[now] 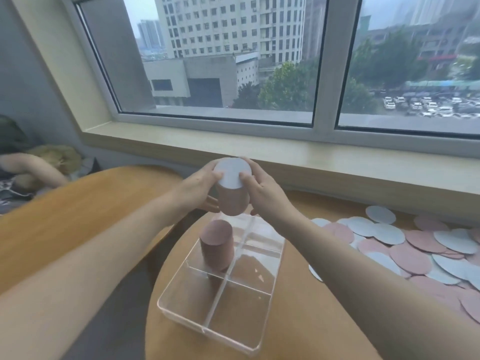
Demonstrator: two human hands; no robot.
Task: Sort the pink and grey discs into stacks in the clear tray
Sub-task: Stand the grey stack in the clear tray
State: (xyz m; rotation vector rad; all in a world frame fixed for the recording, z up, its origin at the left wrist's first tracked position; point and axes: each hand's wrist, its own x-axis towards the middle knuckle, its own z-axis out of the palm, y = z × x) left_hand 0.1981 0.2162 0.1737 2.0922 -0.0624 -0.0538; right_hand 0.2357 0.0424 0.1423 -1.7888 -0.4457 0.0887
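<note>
Stack of discs (232, 197), grey-topped, gripped between left hand (198, 187) and right hand (262, 189) above far end of clear tray (181, 311); second pink stack (217, 245) upright in tray's far-left compartment; loose discs (405, 245) heaped right of tray on wooden table (78, 211).
</note>
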